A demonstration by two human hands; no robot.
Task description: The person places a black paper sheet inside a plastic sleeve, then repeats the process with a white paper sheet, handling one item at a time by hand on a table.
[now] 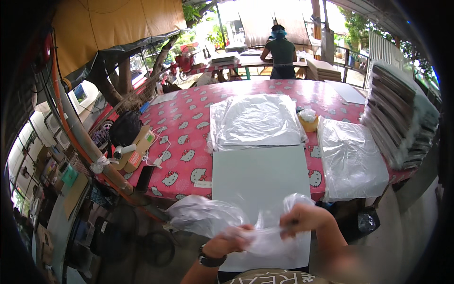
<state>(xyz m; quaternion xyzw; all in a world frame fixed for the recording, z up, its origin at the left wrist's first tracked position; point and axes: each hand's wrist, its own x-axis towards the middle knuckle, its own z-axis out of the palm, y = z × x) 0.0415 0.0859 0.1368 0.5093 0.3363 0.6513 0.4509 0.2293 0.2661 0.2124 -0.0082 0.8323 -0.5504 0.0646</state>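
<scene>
My left hand (235, 239), with a dark watch on its wrist, is closed on a clear plastic bag (203, 213). The bag's loose part billows out to the left. My right hand (302, 219) grips another part of the same plastic, its fingers bunched and a little blurred. Below both hands lies a pale grey-white board (260, 175), which reaches over the table's near edge toward me. Beyond it, a stack of clear plastic bags (257, 118) rests on the pink patterned table (189, 125).
At right are a flat pile of plastic-wrapped sheets (352, 161) and a tall wrapped stack (395, 113). A yellow tub (309, 122) stands between the piles. Left are a phone (144, 178), a cardboard box (135, 151) and a black bag (125, 128). Another person (281, 54) stands at a far table.
</scene>
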